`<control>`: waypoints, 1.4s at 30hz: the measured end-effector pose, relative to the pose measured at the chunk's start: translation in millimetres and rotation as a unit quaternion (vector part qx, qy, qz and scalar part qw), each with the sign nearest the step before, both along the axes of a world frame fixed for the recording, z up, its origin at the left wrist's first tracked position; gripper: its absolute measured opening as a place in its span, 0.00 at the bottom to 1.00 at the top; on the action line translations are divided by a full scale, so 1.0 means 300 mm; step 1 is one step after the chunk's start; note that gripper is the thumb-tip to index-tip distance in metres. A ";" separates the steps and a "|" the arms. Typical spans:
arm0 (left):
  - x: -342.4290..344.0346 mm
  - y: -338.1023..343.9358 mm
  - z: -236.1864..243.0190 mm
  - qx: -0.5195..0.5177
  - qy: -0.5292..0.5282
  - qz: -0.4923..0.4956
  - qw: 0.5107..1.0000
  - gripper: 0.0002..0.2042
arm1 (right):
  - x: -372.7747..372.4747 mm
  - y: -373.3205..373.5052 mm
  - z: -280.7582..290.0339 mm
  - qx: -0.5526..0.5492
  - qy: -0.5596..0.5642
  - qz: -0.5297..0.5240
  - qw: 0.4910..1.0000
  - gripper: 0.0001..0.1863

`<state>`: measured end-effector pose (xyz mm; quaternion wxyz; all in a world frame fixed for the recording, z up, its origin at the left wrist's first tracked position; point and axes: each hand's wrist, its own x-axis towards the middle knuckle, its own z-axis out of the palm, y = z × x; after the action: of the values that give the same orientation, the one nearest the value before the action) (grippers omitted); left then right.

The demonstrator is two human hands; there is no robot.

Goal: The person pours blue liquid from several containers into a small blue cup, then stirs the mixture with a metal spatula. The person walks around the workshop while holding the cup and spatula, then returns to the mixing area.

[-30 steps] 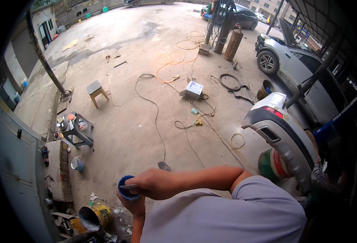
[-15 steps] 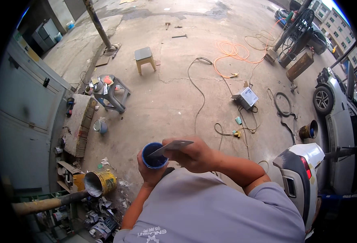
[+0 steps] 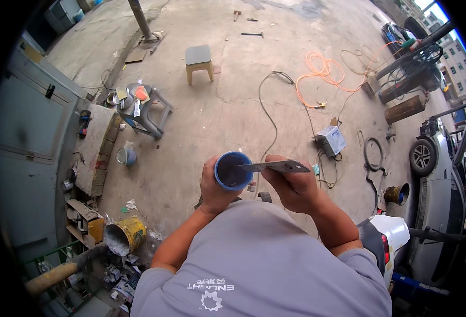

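My left hand (image 3: 214, 187) is wrapped round the side of a blue round can (image 3: 217, 173), tilted so that its open top faces me. Inside, the can looks dark blue, and its contents are hard to make out. With my right hand (image 3: 295, 189) I grip a flat grey metal scraper (image 3: 280, 166) that has holes near its outer end. The scraper's far end reaches over the can's right rim into the opening. Both hands are in front of my grey shirt, above the concrete floor.
At the left are a grey plastic stool (image 3: 164, 112) bearing cans and pads, a small bucket (image 3: 126, 156) and a yellow bucket (image 3: 132, 235). Ahead stands a beige stool (image 3: 198, 55). An orange hose (image 3: 317, 74), a box (image 3: 332, 140) and cars (image 3: 439, 185) are to the right.
Both hands and the can have moved forward and right in view. The scraper now lies flatter across the rim, with my right hand farther from the can. The view has shifted.
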<state>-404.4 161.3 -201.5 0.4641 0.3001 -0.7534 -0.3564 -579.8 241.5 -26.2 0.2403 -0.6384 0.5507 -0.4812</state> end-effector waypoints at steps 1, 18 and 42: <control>-0.025 -0.064 -0.009 0.010 -0.005 -0.004 1.000 0.45 | -0.013 -0.044 0.000 -0.003 0.009 -0.001 1.000 0.05; -0.574 -0.993 0.000 0.025 -0.019 -0.067 0.997 0.49 | -0.566 -0.874 -0.074 -0.002 -0.063 -0.098 0.993 0.06; -1.546 -2.246 -0.013 0.077 -0.035 -0.066 0.994 0.42 | -1.557 -2.187 -0.009 0.021 0.009 -0.019 1.000 0.06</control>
<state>-868.3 -512.5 -205.4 0.3884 0.2974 -0.7574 -0.4325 -1046.8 -414.5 -28.8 0.2395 -0.6268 0.5752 -0.4680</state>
